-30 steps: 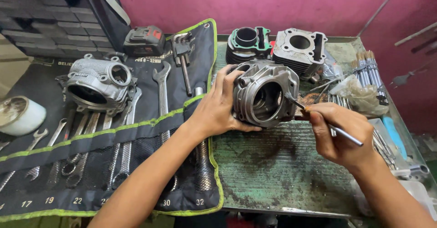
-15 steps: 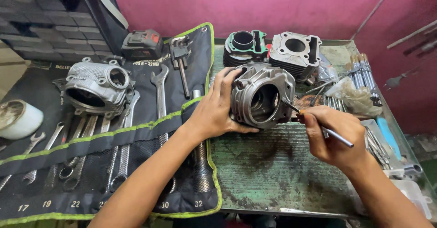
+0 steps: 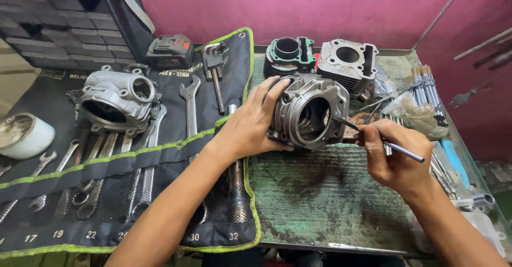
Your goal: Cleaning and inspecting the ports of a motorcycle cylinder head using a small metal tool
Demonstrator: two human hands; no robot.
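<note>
Mid-worktop (image 3: 320, 203), near its back edge: left hand (image 3: 250, 128) grips cylinder block (image 3: 309, 112), bore facing right; right hand (image 3: 392, 155) fingers pinch thin brush (image 3: 381, 139), tip at bore rim.

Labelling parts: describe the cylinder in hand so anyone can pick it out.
On the green mat, right of the tool roll, a grey cylinder lies on its side, bore facing the camera. Unlike the two upright cylinders behind, the left hand grips it.
</note>
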